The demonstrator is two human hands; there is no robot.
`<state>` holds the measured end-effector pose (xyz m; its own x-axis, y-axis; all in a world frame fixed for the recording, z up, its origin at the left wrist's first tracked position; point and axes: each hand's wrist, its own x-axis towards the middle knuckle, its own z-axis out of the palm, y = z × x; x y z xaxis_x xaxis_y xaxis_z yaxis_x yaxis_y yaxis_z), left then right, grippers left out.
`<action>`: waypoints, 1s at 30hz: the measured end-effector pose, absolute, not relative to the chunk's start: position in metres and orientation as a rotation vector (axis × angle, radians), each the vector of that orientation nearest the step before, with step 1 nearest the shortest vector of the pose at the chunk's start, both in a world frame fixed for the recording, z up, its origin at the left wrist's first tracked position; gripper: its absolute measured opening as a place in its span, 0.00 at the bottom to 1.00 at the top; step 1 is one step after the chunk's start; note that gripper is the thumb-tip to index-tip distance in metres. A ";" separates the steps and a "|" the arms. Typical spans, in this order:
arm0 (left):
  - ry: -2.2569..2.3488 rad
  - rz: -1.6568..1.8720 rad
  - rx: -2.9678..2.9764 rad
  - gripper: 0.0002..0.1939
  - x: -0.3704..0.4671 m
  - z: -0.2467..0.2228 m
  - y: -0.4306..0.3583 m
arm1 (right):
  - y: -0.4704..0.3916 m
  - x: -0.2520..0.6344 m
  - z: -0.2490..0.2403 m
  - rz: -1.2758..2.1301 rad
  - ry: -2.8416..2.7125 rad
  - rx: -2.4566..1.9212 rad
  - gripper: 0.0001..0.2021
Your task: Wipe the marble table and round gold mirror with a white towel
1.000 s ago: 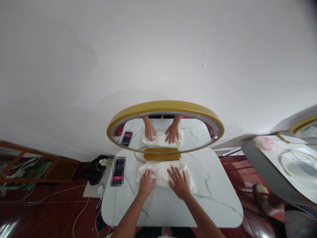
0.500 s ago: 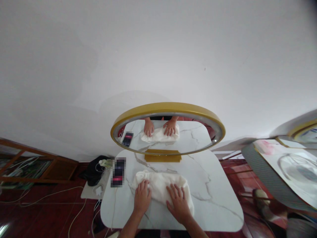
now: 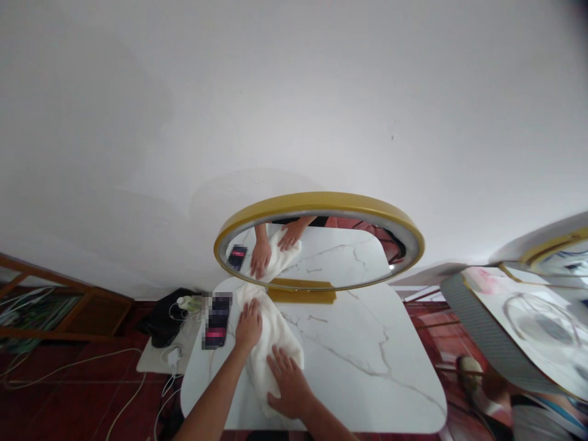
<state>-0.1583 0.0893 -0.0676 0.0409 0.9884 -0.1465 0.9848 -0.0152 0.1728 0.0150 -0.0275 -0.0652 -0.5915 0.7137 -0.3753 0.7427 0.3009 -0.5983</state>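
Note:
A white cloth (image 3: 275,327) lies bunched lengthwise on the left half of the white marbled table (image 3: 367,367). My left hand (image 3: 248,326) rests flat on its far part, fingers stretched forward, close beside a phone (image 3: 217,321) that is blurred out. Lower down, my right hand (image 3: 289,383) presses on the near part of the cloth with its fingers spread. Both hands and the cloth show again in the oval mirror (image 3: 331,251) at the table's back.
The mirror's gold frame (image 3: 321,201) stands on a gold base (image 3: 301,294) near the wall. Left of the table are a black bag (image 3: 165,318), a white charger (image 3: 173,357) and cables. To the right stands another table (image 3: 514,306), with a person's foot (image 3: 473,370) below.
Both hands have slid the cloth to the left, and the left hand has gone farther forward. The cloth has turned from lying crosswise to running away from me, close to the phone.

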 end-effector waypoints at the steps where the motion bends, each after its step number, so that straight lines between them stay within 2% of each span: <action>1: 2.027 0.015 2.084 0.25 -0.160 -0.067 0.096 | -0.023 0.009 -0.065 -1.187 2.487 1.424 0.41; 9: 1.988 -0.011 2.084 0.24 -0.164 -0.057 0.101 | -0.028 0.024 -0.060 -1.060 2.543 1.538 0.34; 17: 1.873 -0.018 2.109 0.18 -0.134 -0.043 0.019 | -0.062 0.121 -0.074 -0.601 2.624 1.773 0.19; 23: 1.629 -0.001 2.011 0.18 -0.116 -0.053 -0.035 | -0.092 0.165 -0.088 -0.498 2.621 1.798 0.20; 27: 1.493 -0.037 1.946 0.10 -0.127 -0.052 -0.044 | -0.107 0.178 -0.090 -0.606 2.661 1.678 0.24; 30: 1.407 -0.038 1.949 0.13 -0.138 -0.049 -0.043 | -0.113 0.182 -0.090 -0.699 2.658 1.597 0.26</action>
